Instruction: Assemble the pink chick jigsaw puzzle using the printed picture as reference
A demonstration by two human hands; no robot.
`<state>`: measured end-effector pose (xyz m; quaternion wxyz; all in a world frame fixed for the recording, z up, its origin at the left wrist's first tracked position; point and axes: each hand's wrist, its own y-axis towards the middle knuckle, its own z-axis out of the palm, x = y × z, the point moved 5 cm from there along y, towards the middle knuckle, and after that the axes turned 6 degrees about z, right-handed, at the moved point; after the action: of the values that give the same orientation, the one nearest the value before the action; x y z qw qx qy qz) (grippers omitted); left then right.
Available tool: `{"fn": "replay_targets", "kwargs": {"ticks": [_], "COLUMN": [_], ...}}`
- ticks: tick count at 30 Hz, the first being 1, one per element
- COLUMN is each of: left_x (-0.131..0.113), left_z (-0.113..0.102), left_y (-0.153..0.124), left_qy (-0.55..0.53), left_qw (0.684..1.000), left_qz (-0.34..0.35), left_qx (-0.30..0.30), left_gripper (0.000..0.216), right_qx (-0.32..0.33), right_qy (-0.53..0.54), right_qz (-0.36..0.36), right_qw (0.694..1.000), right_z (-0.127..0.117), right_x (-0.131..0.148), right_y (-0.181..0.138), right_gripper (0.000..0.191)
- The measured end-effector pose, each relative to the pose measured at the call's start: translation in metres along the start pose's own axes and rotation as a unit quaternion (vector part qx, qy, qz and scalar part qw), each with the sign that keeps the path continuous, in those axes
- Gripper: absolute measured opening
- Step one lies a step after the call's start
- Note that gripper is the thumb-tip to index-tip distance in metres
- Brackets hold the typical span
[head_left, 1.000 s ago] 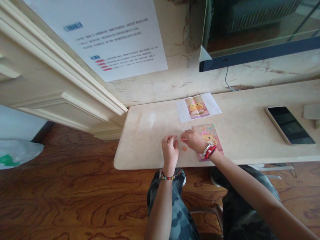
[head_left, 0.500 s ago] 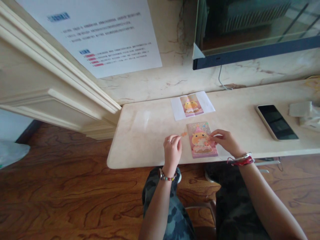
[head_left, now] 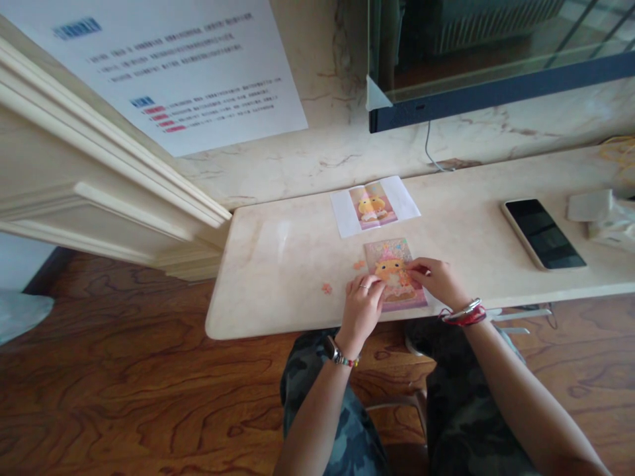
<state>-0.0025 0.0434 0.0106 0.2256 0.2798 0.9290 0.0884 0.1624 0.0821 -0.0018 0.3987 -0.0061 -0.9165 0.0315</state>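
A small jigsaw puzzle (head_left: 389, 270) with a yellow hamster-like figure on a pink and glittery ground lies flat on the light stone-topped counter. My left hand (head_left: 363, 299) is over its lower left side, thumb and fingers pinched together at the picture. At the puzzle's right side, my right hand (head_left: 436, 280) also has its fingertips closed, close to some orange bits. What either pinch holds is too small to make out. Left of the puzzle lie a loose orange piece (head_left: 359, 264) and a pinkish piece (head_left: 326, 288).
Behind the puzzle lies a creased white sheet (head_left: 344, 225) printed with the same picture. To the right are a phone (head_left: 543, 235) and a white plastic-wrapped pack (head_left: 612, 228). A dark screen (head_left: 496, 86) hangs above the counter (head_left: 262, 284), whose front edge is near my knees.
My left hand has moved right, from beside the puzzle onto its lower left part, uncovering the pinkish piece. The right hand stays at the puzzle's right side. The view has shifted slightly.
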Motion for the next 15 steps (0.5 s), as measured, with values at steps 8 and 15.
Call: {"fn": "replay_targets", "kwargs": {"ticks": [8, 15], "left_x": [-0.001, 0.003], "left_z": [0.004, 0.0], "left_y": [-0.001, -0.001], "left_qy": [-0.002, -0.002], "left_qw": [1.0, 1.0], "left_qz": [-0.001, -0.013], "left_qx": [0.002, -0.015], "left_gripper": [0.019, 0.018], "right_qx": [0.019, 0.054], "right_qy": [-0.009, 0.003], "right_qz": [-0.002, -0.052], "right_qw": [1.0, 0.997], "right_z": [-0.002, 0.008], "right_x": [-0.008, 0.017], "right_y": [0.004, -0.001], "right_gripper": [0.015, 0.017]}}
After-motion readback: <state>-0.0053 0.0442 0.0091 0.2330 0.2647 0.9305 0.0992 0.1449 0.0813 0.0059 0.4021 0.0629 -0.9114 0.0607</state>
